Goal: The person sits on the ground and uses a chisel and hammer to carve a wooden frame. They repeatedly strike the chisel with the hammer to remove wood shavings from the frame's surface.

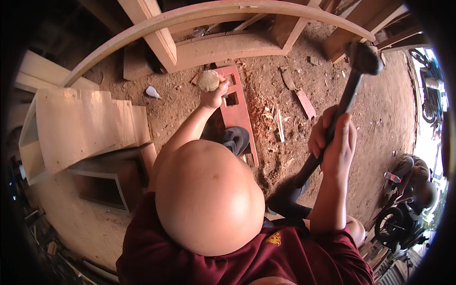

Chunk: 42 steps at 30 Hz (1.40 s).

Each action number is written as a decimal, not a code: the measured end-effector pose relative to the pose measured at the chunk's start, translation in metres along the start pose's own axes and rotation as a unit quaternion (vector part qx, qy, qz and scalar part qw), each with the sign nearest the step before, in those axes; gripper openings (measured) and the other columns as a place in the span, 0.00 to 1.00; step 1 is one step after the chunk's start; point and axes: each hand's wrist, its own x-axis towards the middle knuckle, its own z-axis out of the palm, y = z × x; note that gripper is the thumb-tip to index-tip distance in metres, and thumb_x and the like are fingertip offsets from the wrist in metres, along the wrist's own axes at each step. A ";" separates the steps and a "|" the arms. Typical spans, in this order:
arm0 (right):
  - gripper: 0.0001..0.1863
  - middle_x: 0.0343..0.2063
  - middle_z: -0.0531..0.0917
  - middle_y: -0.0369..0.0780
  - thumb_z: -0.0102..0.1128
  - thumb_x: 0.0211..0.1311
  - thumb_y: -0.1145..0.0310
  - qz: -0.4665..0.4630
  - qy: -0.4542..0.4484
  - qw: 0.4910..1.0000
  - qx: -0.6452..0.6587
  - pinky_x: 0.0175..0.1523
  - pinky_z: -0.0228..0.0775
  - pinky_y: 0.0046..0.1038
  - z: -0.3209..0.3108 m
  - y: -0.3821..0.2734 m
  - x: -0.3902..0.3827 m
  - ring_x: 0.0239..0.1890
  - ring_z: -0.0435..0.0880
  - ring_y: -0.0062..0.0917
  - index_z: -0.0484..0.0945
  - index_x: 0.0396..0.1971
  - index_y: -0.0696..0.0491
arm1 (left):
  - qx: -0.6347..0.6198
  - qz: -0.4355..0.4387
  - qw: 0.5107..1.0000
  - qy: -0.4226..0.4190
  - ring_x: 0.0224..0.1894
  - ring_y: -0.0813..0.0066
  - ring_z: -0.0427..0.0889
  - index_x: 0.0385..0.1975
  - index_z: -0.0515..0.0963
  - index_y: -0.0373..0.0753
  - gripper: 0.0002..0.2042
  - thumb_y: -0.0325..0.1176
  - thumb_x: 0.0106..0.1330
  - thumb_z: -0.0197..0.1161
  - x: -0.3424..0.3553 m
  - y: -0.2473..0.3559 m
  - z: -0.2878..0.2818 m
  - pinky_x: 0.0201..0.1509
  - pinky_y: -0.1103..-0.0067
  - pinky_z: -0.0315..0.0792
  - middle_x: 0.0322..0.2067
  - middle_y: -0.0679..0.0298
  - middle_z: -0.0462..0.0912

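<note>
Brown dirt floor (pixel 382 111), strewn with wood chips (pixel 271 118); the left grip (pixel 216 97) is closed around a pale, frayed-topped piece (pixel 208 80) by a red, square-holed board (pixel 240 118); the right grip (pixel 336 140) clasps a dark hammer (pixel 352 89), its head forward; a curved wooden frame (pixel 199 13) bars the way ahead of both grips; stepped boards (pixel 71 128) stand left, a motorcycle (pixel 393 225) well off right.

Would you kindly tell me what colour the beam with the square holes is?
The beam is dull red, best seen in the head view.
</note>
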 end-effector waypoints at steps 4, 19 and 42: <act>0.25 0.12 0.65 0.32 0.39 0.73 0.46 0.088 0.023 0.996 -0.011 0.13 0.55 0.18 -0.009 0.025 -0.020 0.10 0.62 0.14 0.65 0.27 0.54 | 0.262 0.110 0.948 -0.141 0.19 0.74 0.77 0.18 0.73 0.39 0.15 0.42 0.55 0.68 0.001 0.053 0.022 0.23 0.76 0.69 0.16 0.65 0.76; 0.20 0.14 0.65 0.33 0.43 0.74 0.50 0.163 0.023 0.984 -0.063 0.16 0.60 0.23 -0.028 0.069 -0.051 0.10 0.63 0.19 0.66 0.32 0.53 | 0.345 0.220 0.848 -0.336 0.22 0.57 0.77 0.13 0.68 0.43 0.13 0.39 0.35 0.68 -0.019 0.016 0.039 0.26 0.65 0.69 0.15 0.62 0.72; 0.20 0.17 0.77 0.51 0.58 0.63 0.53 -0.019 -0.116 0.887 -0.446 0.28 0.71 0.40 -0.005 0.183 -0.076 0.23 0.80 0.49 0.75 0.30 0.59 | 0.323 0.195 0.869 -0.319 0.26 0.55 0.74 0.15 0.66 0.41 0.14 0.37 0.42 0.67 -0.030 0.032 0.018 0.35 0.66 0.67 0.18 0.60 0.70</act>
